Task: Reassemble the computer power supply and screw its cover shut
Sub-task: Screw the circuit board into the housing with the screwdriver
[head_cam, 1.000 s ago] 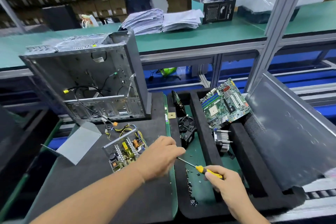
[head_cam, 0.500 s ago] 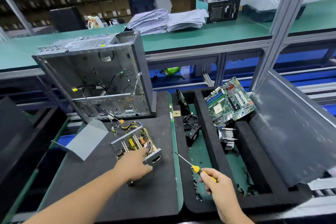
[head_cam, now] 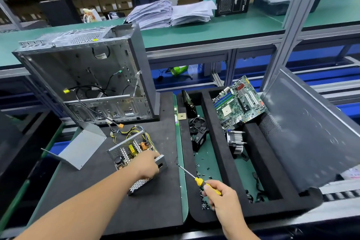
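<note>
Two hands | left hand (head_cam: 149,165) grips power supply (head_cam: 134,154) | right hand (head_cam: 220,195) holds screwdriver (head_cam: 196,178)

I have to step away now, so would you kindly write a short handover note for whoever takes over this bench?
Left hand grips the open power supply on the black mat.
Right hand holds the yellow screwdriver, tip off the unit.
Grey cover lies apart, left of the supply.
Loose screws sit in the foam tray.
Done: nothing visibly closed.
Left: fit cover, drive screws.
</note>
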